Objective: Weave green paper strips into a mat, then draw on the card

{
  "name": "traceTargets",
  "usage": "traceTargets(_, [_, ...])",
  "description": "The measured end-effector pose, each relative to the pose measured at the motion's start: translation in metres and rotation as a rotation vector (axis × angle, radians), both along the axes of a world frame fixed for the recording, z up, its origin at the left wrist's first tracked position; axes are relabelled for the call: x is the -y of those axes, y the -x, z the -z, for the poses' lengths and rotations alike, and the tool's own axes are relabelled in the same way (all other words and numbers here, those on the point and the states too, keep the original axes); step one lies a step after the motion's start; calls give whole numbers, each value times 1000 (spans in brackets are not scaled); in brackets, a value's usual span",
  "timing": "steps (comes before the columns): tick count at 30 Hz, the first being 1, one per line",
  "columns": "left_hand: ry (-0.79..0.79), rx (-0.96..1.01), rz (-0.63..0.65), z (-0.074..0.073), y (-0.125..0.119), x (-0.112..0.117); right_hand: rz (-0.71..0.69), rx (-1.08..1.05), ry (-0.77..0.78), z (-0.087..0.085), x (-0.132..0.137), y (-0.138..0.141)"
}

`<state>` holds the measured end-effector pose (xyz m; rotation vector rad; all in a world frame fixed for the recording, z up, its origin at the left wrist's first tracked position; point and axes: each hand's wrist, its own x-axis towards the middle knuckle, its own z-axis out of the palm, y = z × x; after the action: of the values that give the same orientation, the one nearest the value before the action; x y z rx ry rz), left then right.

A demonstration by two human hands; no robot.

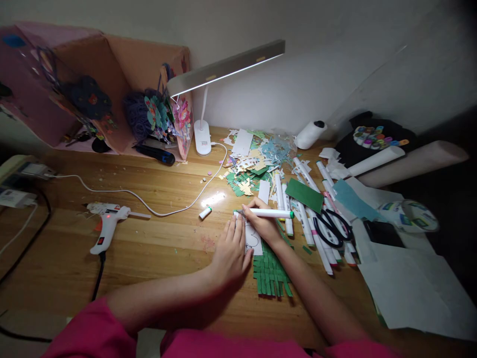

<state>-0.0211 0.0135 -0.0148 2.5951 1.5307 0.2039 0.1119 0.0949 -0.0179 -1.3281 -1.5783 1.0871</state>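
Note:
My right hand is closed round a white marker with a green end, its tip down on a small white paper piece with dark drawn lines. My left hand lies flat with fingers stretched out, pressing the left side of that paper on the wooden table. The marker's white cap lies just left of my hands. A woven mat of green paper strips lies under and below the white paper.
A white glue gun with a red light lies at left. A desk lamp stands behind, its cable crossing the table. Paper scraps, several white markers, black scissors and white sheets fill the right side.

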Motion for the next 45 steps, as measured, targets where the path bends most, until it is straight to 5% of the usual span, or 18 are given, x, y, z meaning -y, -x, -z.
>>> traceTargets(45, [49,40,22,-5,1,-1,73,24,-26,4,1,-1])
